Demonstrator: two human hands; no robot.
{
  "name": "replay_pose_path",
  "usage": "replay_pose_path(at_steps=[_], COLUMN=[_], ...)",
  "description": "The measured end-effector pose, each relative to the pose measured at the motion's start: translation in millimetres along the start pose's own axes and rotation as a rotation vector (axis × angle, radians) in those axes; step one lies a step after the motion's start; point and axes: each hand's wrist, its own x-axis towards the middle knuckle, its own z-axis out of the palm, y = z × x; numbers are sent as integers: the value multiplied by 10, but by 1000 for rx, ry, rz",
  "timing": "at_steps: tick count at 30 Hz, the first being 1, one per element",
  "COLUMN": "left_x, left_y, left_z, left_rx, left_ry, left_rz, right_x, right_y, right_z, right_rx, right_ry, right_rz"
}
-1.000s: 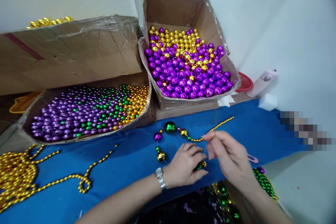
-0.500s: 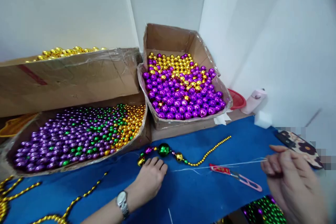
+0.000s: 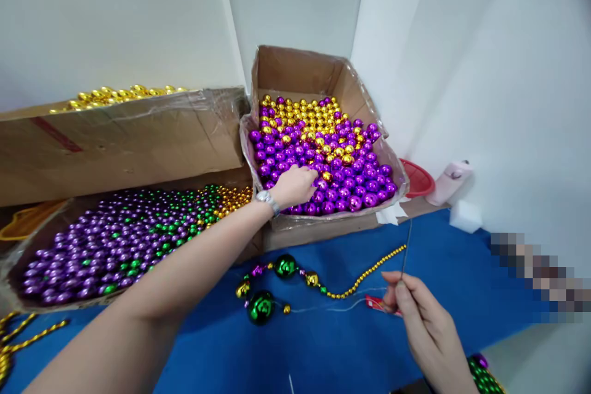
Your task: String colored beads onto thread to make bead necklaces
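Note:
My left hand reaches into the cardboard box of large purple and gold beads. Its fingers are bunched down among the purple beads; whatever they grip is hidden. Over the blue tabletop, my right hand pinches a long thin needle that points upward. Pale thread runs across the cloth towards that hand. A bead string lies in a curve, with a big green bead and a small gold bead at its near end. Behind the right fingers shows a red-sheathed tool, mostly covered.
A low box of small purple, green and gold beads stands at left, below a carton heaped with gold beads. Gold bead strands lie front left. A red basket and white block sit back right.
My left hand has gone from the bead string up into the purple-bead box. My right hand has moved left, over the pink-handled snips, and the needle now stands upright. The big green end bead is uncovered.

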Motion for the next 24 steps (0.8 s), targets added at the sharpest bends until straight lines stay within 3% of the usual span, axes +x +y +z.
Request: replay_pose_path(at_steps=[6,9,12,14,17,19,21,24], left_x=[212,216,81,-119,-525,-785,-983,-1154], left_y=[-62,-25,79,187,361,460,542,618], left_z=[253,215,64,-51,-144,-139,-106,-55], left_rx=[-26,-82,-163,-361,-1332,-1710,-1903,-1984], left_ry=[-134,-120,-31,57,173,192,224,276], left_rz=[-103,-142,-121,-114,-297,-432,-543,-636], right_x=[-62,-69,-76,-82,-83,-81,-86,-106], right_y=[5,-1,-10,-11,-11,-15,-19,-11], right_z=[34,40,74,131,259,344,406,452], right_rx=[-67,-92,-142,-194,-251,-266,-283,-314], right_ry=[-66,-80,-76,-72,-78,-88,-92,-90], right_rz=[-29,-35,-84,-169,-345,-437,-488,-525])
